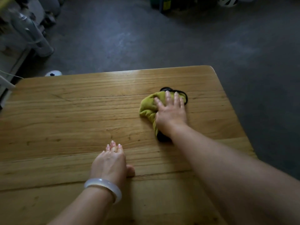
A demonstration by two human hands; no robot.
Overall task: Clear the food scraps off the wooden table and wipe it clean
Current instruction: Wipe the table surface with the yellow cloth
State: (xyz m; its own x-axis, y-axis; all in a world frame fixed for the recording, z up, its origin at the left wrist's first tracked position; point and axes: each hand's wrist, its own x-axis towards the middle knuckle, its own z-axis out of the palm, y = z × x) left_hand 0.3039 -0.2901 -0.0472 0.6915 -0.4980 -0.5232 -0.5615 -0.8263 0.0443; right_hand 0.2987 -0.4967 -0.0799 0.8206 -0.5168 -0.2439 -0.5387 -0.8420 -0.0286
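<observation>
I see my right hand (170,109) pressed flat, fingers spread, on the crumpled yellow-green wiping cloth (148,108), which lies on the far right part of the pale wooden plank table (65,111); a thin black loop (183,94) shows at the cloth's far edge. My left hand (111,161), with a white bangle (103,187) on the wrist, rests open on the wood and holds nothing. No food scraps are visible, so I judge the clearing finished and the wiping under way, with the left part probably remaining.
</observation>
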